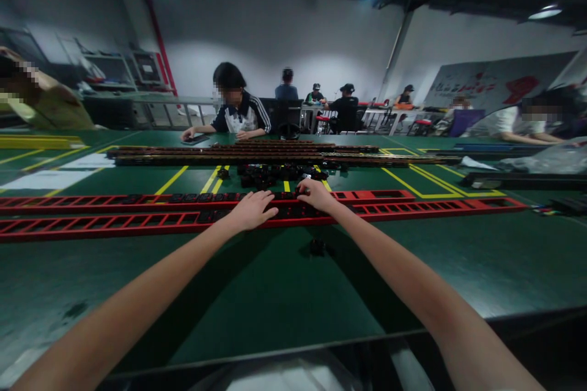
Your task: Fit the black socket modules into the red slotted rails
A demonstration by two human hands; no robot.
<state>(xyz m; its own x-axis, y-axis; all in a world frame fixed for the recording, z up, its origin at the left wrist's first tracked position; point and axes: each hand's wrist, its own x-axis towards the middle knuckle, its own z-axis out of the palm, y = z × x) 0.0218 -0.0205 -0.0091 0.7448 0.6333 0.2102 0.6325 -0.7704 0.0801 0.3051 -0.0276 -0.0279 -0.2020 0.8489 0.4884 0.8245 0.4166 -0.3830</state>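
Note:
Two long red frames with rows of rectangular openings lie side by side across the green table. Small black parts fill some of the openings near the middle. My left hand rests on the frames, fingers stretched out and holding nothing that I can see. To its right, my right hand is over the far frame, thumb and fingers pinched around a small black part, partly hidden by the fingers. A loose black part lies on the table on the near side of the frames.
Behind the frames is a heap of black parts. Beyond it lie long dark brown strips. A clear plastic bag and a black bar are at right. A person sits across the table; others sit farther off.

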